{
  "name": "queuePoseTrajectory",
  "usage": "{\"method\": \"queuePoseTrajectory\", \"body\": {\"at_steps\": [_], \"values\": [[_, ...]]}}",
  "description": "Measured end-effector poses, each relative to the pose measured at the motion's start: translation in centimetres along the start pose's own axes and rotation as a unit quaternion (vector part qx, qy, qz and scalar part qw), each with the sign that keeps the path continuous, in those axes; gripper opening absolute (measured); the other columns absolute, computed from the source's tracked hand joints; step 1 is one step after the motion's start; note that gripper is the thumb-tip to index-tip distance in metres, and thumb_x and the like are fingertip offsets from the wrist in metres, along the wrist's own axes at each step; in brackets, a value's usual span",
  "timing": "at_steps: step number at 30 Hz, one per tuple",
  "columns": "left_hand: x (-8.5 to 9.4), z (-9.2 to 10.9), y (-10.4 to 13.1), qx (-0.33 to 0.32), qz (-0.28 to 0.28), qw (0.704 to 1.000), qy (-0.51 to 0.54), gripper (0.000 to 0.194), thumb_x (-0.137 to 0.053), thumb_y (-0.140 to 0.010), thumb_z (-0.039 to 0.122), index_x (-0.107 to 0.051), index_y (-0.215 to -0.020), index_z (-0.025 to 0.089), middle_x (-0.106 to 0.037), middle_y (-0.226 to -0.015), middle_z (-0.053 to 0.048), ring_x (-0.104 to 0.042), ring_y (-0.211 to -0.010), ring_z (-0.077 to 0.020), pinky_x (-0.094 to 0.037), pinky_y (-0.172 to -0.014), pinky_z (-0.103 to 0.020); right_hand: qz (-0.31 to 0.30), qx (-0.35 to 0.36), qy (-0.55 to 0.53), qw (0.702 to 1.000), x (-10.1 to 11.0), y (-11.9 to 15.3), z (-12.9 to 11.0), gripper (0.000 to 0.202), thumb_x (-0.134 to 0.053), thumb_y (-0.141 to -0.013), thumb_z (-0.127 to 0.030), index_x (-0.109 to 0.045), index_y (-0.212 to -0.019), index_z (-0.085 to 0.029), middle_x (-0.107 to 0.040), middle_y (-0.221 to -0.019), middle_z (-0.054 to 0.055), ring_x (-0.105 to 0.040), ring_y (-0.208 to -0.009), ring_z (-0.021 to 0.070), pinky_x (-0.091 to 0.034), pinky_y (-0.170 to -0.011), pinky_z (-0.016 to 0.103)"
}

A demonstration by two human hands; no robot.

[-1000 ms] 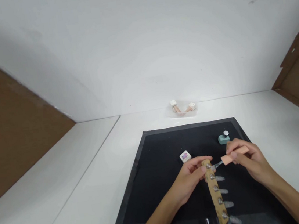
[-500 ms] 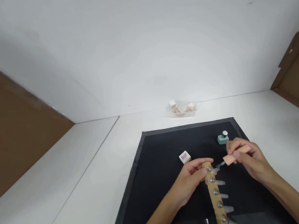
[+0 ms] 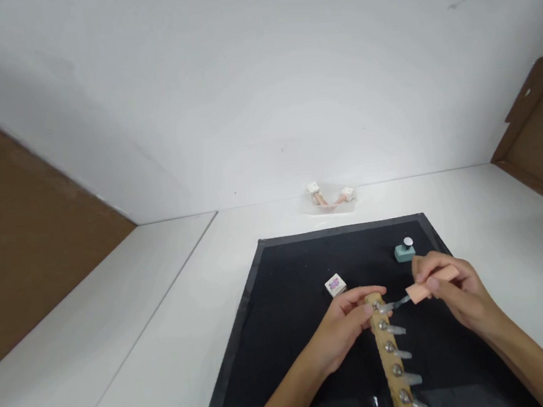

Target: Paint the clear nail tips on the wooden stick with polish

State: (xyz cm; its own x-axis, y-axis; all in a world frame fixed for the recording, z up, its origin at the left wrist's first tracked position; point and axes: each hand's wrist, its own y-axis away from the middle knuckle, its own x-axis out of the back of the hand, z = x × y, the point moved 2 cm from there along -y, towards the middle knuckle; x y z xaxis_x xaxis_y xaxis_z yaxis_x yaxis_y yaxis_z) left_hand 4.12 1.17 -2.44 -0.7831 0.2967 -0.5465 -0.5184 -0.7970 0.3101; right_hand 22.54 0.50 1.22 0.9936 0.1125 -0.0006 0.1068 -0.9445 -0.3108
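Observation:
My left hand (image 3: 342, 329) grips the far end of a wooden nail-tip stand (image 3: 390, 365) between thumb and fingers. Along the strip sit several round metal holders (image 3: 389, 347), each with a translucent false nail tip (image 3: 396, 329) pointing right. Pinched in my right hand (image 3: 463, 294) is a nail polish brush (image 3: 431, 283) with a peach cap for a handle. Its bristle end meets or lies just over the outer end of the farthest nail tip (image 3: 386, 308); contact is hard to tell. Beyond the right hand stands a small teal bottle (image 3: 404, 253) with a round whitish top.
A small white box (image 3: 335, 285) with a purple print lies beyond my left hand on the black mat (image 3: 290, 261). Near the wall stands a clear plastic tray (image 3: 333, 208) holding white-topped pieces. Brown boards (image 3: 12, 226) flank the white table.
The stand and left hand have shifted slightly left. The brush and right hand have moved slightly right and down, the brush still at the farthest nail tip.

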Motion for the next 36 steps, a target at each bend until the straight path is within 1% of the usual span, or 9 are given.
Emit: {"method": "queuePoseTrajectory", "body": {"at_steps": [3,5,10,14,18,21,23,30,36], "values": [[-0.3,0.0,-0.1,-0.001,-0.001,1.0,0.012,0.042,-0.082,-0.05,0.04,-0.074,-0.084,0.016,-0.065,-0.071,-0.003,-0.056,-0.065,-0.0119,-0.04,-0.065,-0.025,-0.053,0.007,0.024,0.998,-0.6,-0.2,-0.8,0.015,-0.062,-0.081,-0.034,-0.066,-0.073,-0.021,-0.056,-0.058,0.0,-0.047,-0.051,0.0128,-0.034,-0.048,0.024],[-0.5,0.0,-0.2,0.002,0.002,1.0,0.019,0.042,-0.083,-0.049,0.039,-0.074,-0.083,0.016,-0.066,-0.071,-0.003,-0.057,-0.064,-0.0117,-0.041,-0.065,-0.024,-0.055,0.015,0.048,0.997,-0.8,-0.3,-1.2,0.015,-0.061,-0.081,-0.031,-0.066,-0.072,-0.02,-0.058,-0.059,0.0,-0.049,-0.051,0.0126,-0.036,-0.047,0.024],[-0.5,-0.2,-0.2,0.015,0.004,0.999,0.03,0.041,-0.084,-0.048,0.036,-0.074,-0.083,0.016,-0.069,-0.071,-0.004,-0.063,-0.07,-0.015,-0.044,-0.069,-0.025,0.009,0.01,0.082,0.997,-0.1,-0.2,-0.5,0.015,-0.061,-0.079,-0.027,-0.061,-0.065,-0.019,-0.058,-0.058,0.0,-0.05,-0.052,0.0126,-0.038,-0.05,0.023],[-0.4,-0.2,-0.1,0.015,0.001,0.999,0.037,0.041,-0.084,-0.048,0.036,-0.074,-0.082,0.016,-0.069,-0.069,-0.003,-0.064,-0.069,-0.0142,-0.045,-0.069,-0.024,0.036,0.001,0.042,0.998,0.3,0.0,0.5,0.017,-0.062,-0.079,-0.029,-0.061,-0.065,-0.02,-0.054,-0.057,-0.002,-0.047,-0.051,0.0115,-0.037,-0.05,0.022],[-0.6,-0.3,-0.1,0.017,-0.001,0.999,0.03,0.042,-0.084,-0.049,0.036,-0.074,-0.084,0.016,-0.07,-0.071,-0.004,-0.064,-0.069,-0.0133,-0.045,-0.068,-0.023,-0.006,-0.003,-0.011,1.0,-0.1,0.0,0.3,0.017,-0.062,-0.08,-0.035,-0.064,-0.073,-0.02,-0.054,-0.06,-0.002,-0.043,-0.049,0.0098,-0.034,-0.047,0.022],[-0.8,-0.3,-0.2,0.014,-0.005,0.999,0.028,0.042,-0.083,-0.049,0.037,-0.074,-0.083,0.015,-0.069,-0.071,-0.003,-0.061,-0.065,-0.0113,-0.044,-0.065,-0.022,-0.053,-0.015,0.009,0.998,-0.5,-0.2,-0.3,0.019,-0.062,-0.081,-0.037,-0.065,-0.074,-0.02,-0.053,-0.06,-0.002,-0.043,-0.049,0.0097,-0.032,-0.046,0.021],[-0.9,-0.3,-0.2,0.013,-0.007,0.999,0.031,0.041,-0.083,-0.05,0.038,-0.074,-0.083,0.015,-0.069,-0.071,-0.003,-0.061,-0.065,-0.0117,-0.045,-0.065,-0.022,-0.062,-0.02,0.025,0.998,-0.6,-0.3,-0.6,0.019,-0.061,-0.081,-0.036,-0.064,-0.072,-0.02,-0.053,-0.059,-0.002,-0.043,-0.05,0.0098,-0.032,-0.047,0.022],[-0.8,-0.3,-0.2,0.023,-0.011,0.999,0.037,0.04,-0.084,-0.049,0.035,-0.074,-0.083,0.017,-0.069,-0.07,-0.003,-0.064,-0.07,-0.0145,-0.045,-0.07,-0.025,-0.016,-0.044,0.049,0.998,-0.3,-0.4,-0.4,0.014,-0.06,-0.075,-0.023,-0.059,-0.062,-0.019,-0.051,-0.053,-0.003,-0.041,-0.045,0.009,-0.031,-0.046,0.021],[-0.6,-0.6,-0.1,0.022,-0.017,0.999,0.029,0.039,-0.083,-0.05,0.035,-0.074,-0.083,0.016,-0.069,-0.071,-0.004,-0.063,-0.069,-0.0141,-0.043,-0.07,-0.025,0.023,-0.054,0.017,0.998,0.1,0.0,0.7,0.016,-0.06,-0.076,-0.022,-0.058,-0.06,-0.019,-0.052,-0.053,-0.003,-0.042,-0.047,0.0097,-0.032,-0.047,0.022]]}}
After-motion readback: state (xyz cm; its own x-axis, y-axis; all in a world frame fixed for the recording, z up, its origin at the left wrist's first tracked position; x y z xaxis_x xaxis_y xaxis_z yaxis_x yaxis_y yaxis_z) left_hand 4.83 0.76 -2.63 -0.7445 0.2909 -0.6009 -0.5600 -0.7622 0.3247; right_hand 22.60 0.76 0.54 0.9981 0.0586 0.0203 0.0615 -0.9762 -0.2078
